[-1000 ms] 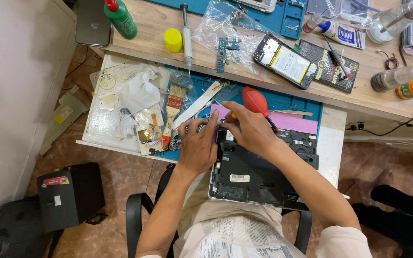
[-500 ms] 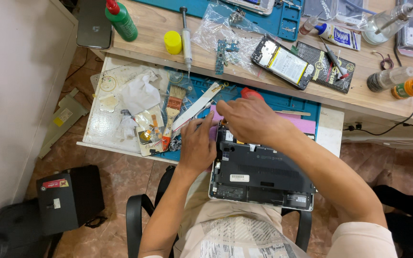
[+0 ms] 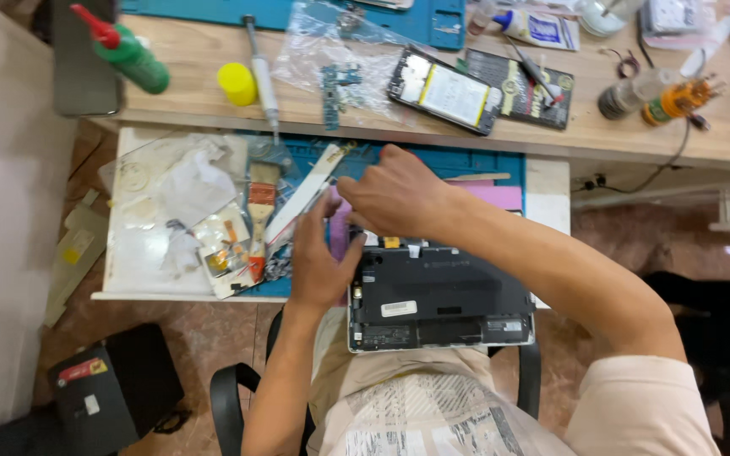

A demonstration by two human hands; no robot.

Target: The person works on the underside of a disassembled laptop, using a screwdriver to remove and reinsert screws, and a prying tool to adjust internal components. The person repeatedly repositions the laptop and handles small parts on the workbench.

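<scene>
The opened tablet [image 3: 441, 295] lies with its dark inner side up, half on your lap and half against the near edge of the small white table [image 3: 551, 181], and everything else is placed from it. Your left hand [image 3: 321, 257] rests at the tablet's left edge, fingers stretched up and loosely spread, the palm pressed beside the frame; whether it pinches anything you cannot tell. Your right hand [image 3: 394, 192] hovers over the tablet's far left corner, knuckles up and fingers curled under, so what it has hold of, if anything, is hidden. Just beyond the tablet lies a blue mat [image 3: 483, 165] with a pink sheet [image 3: 496, 197] on it. To the tablet's left sit a small brush [image 3: 259, 211] with a pale handle, a white flat strip [image 3: 302, 196] lying slantwise, and crumpled clear plastic [image 3: 179, 190]. Well beyond the tablet, on the wooden table [image 3: 196, 105], you have an opened phone [image 3: 443, 90] with a yellowish battery showing, a green bottle [image 3: 128, 55] with a red tip, a yellow cap [image 3: 236, 83] and a clear bag [image 3: 340, 63] of small parts. Below and left of the tablet, a black box [image 3: 116, 393] stands on the floor.
</scene>
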